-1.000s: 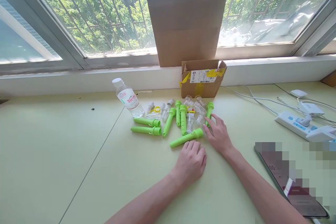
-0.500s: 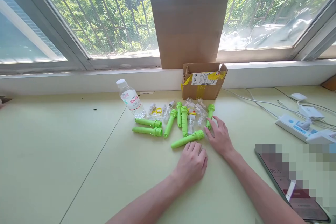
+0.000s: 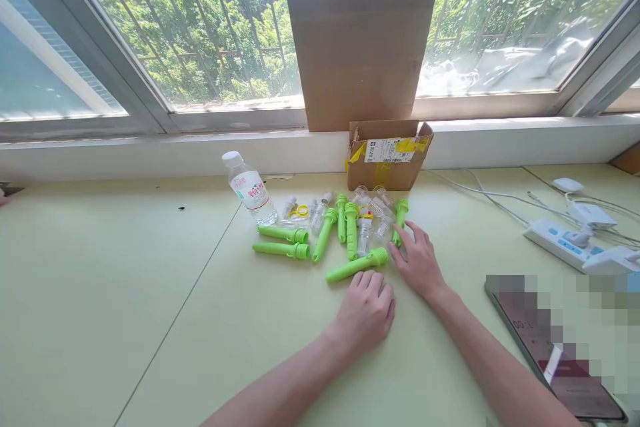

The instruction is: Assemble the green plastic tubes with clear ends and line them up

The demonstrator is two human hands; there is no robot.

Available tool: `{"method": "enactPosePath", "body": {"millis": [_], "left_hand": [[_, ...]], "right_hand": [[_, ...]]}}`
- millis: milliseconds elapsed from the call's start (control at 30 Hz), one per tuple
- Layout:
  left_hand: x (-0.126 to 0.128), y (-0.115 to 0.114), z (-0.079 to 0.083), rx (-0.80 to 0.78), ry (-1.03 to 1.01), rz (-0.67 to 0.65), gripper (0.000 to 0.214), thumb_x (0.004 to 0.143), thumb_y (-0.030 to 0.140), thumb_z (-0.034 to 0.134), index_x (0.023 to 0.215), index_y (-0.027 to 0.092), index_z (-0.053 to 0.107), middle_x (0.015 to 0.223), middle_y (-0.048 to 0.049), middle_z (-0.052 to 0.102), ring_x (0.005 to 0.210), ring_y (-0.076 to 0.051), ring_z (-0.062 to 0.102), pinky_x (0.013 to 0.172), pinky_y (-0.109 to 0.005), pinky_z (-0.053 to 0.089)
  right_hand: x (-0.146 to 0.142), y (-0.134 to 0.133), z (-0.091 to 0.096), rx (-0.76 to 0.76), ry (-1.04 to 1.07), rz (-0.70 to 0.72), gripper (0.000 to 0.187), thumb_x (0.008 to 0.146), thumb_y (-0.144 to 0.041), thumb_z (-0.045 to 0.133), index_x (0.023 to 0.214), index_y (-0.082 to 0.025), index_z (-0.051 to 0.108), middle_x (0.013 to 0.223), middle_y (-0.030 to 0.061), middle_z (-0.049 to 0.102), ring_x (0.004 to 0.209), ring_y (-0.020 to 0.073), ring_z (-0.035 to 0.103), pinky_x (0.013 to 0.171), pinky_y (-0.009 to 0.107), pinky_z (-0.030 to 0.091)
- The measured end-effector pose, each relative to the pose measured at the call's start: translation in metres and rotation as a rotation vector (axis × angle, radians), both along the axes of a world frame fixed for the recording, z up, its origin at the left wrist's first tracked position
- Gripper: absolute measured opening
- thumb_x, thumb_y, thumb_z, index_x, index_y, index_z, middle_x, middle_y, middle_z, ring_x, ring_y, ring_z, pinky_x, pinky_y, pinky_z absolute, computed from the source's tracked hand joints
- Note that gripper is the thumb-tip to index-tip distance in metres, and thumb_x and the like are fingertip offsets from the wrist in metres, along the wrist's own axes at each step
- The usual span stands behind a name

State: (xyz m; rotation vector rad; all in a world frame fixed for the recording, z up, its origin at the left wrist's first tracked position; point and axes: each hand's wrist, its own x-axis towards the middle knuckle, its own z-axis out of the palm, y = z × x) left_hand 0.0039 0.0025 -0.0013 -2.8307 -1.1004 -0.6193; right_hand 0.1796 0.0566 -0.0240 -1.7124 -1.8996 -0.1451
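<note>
Several green plastic handles lie scattered on the pale green table (image 3: 125, 293), mixed with small clear plastic vials (image 3: 365, 235) and a yellow ring (image 3: 300, 211). My left hand (image 3: 366, 310) rests palm down just below the nearest green handle (image 3: 357, 265), fingers curled loosely, holding nothing. My right hand (image 3: 419, 261) lies flat with fingers spread beside the pile's right edge, its fingertips next to another green handle (image 3: 399, 216) and the threaded end of the nearest one.
A water bottle (image 3: 249, 189) lies tilted left of the pile. An open cardboard box (image 3: 387, 155) stands by the window sill behind it. A power strip (image 3: 565, 240), cables and chargers sit at the right. A phone (image 3: 565, 360) lies at the lower right.
The camera shifted slightly, so everything sits a little lower in view. Both hands have stayed where they were beside the pile.
</note>
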Motion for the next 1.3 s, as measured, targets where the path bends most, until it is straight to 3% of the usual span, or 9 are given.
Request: {"method": "enactPosePath", "body": {"millis": [767,967,1300], "left_hand": [[0.0006,0.0005,-0.0019,0.010,-0.011,0.003,0.014,0.087,0.021,0.042,0.076,0.017,0.050,0.081,-0.0072,0.049,0.075,-0.020,0.047,0.067,-0.034,0.041],[0.0012,0.0006,-0.0017,0.010,0.003,0.005,0.015,0.087,0.022,0.042,0.076,0.017,0.050,0.081,-0.0075,0.049,0.076,-0.020,0.048,0.068,-0.034,0.041],[0.0020,0.0005,-0.0025,-0.012,0.017,0.014,0.015,0.088,0.023,0.040,0.078,0.017,0.050,0.084,-0.0076,0.050,0.078,-0.020,0.048,0.070,-0.034,0.043]], "right_hand": [[0.0012,0.0022,-0.0032,0.020,-0.001,0.012,0.036,0.091,-0.034,0.043,0.117,-0.019,0.061,0.127,0.0150,0.047,0.118,0.0303,0.045,0.096,0.048,0.042],[0.0035,0.0031,-0.0055,0.037,0.006,-0.032,0.028,0.089,-0.032,0.045,0.097,-0.018,0.068,0.125,0.0146,0.049,0.115,0.0301,0.046,0.095,0.049,0.042],[0.0049,0.0048,-0.0089,0.026,0.002,-0.122,0.030,0.087,-0.031,0.047,0.105,-0.018,0.066,0.123,0.0152,0.050,0.110,0.0308,0.049,0.089,0.049,0.045]]}}
